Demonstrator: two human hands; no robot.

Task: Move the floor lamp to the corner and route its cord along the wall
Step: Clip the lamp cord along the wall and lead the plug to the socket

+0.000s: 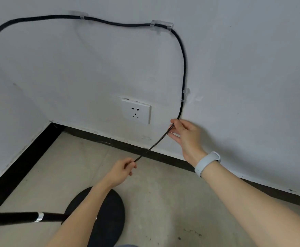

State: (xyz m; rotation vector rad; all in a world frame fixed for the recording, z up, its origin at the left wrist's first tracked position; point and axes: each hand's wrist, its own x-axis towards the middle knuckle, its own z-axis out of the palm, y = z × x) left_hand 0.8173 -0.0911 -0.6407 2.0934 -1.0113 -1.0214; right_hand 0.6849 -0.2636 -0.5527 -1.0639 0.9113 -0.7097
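A bare room corner (likely a home): white wall (234, 68), socket (135, 111), black skirting (21, 168), concrete floor (163, 202).

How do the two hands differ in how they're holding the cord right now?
The right hand pinches the cord high, close to the wall just below the lowest clip; the left hand pinches it lower, out over the floor. The right wrist wears a grey band; the left is bare. Both grip with fingertips, holding the cord straight between them.

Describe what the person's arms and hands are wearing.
Both forearms are bare, with no sleeves in view. The right wrist carries a pale grey, smooth rubbery wristband. The left hand and right hand wear no gloves; I see no rings.
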